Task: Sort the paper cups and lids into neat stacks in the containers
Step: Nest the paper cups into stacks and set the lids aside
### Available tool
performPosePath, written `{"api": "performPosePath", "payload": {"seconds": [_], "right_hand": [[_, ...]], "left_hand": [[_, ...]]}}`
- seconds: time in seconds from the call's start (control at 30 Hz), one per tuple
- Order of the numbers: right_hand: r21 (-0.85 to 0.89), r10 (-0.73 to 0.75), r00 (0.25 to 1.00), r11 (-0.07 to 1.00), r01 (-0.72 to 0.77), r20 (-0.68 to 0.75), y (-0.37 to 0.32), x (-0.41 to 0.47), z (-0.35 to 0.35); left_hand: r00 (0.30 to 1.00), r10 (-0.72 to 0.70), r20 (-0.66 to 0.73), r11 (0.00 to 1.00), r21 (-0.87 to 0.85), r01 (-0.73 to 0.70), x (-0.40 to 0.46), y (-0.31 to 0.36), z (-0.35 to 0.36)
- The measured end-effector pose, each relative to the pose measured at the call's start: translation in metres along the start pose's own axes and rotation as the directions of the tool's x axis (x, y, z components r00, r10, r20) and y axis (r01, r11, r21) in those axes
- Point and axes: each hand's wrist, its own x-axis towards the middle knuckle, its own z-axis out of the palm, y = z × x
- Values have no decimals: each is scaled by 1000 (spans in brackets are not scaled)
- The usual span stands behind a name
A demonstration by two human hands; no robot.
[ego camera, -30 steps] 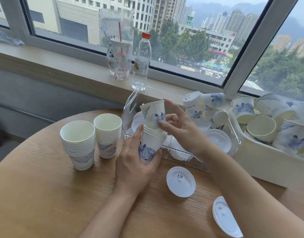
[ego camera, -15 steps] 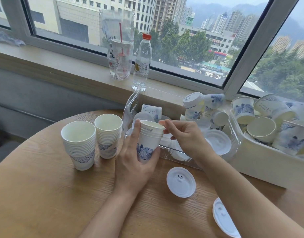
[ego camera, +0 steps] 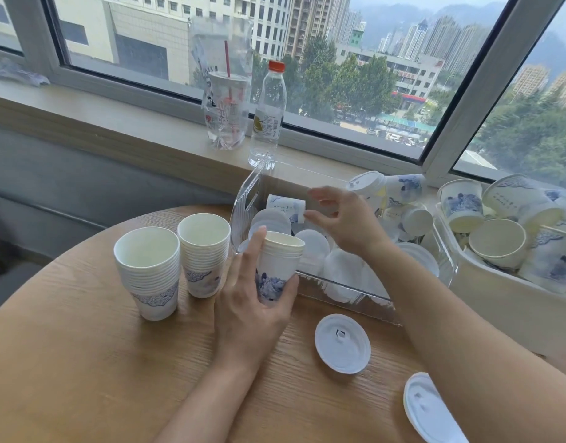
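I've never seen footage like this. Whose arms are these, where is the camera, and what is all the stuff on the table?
There is no machine: a person wears a camera on the head, looking down at their own arms. The left hand grips a short stack of paper cups. The right hand reaches over a clear bin of white lids toward a cup lying on its side. Two taller cup stacks stand on the round wooden table, two loose lids lie nearby, and a white tub holds jumbled cups.

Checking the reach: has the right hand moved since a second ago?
Yes. The right hand has left the held cup stack, moving away over the clear container toward a lying cup.
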Motion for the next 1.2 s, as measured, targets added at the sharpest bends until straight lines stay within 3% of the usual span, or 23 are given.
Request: {"api": "performPosePath", "payload": {"seconds": [0.2, 0.4, 0.6, 0.8, 0.97, 1.2], "right_hand": [[-199, 88, 988, 978, -62, 125, 7, 43, 27], [-197, 155, 982, 972, -131, 111, 13, 54, 45], [-215, 60, 998, 975, -55, 16, 17, 43, 41], [-258, 78, 986, 966, -37, 150, 15, 39, 37], [-196, 153, 977, 973, -123, 150, 17, 47, 46], [-162, 141, 988, 978, -129, 66, 16, 43, 43]], "left_hand": [[1000, -9, -19, 1000, 6, 9, 2, 2, 0], [1000, -7, -11, 1000, 14, 7, 4, 2, -2], [1000, 1, -5, 1000, 20, -1, 4, 2, -2], [1000, 11, 10, 1000, 6, -11, 2, 6, -3], [1000, -8, 7, 1000, -10, 9, 3, 7, -3], [1000, -15, 6, 1000, -17, 15, 2, 4, -2]]}}
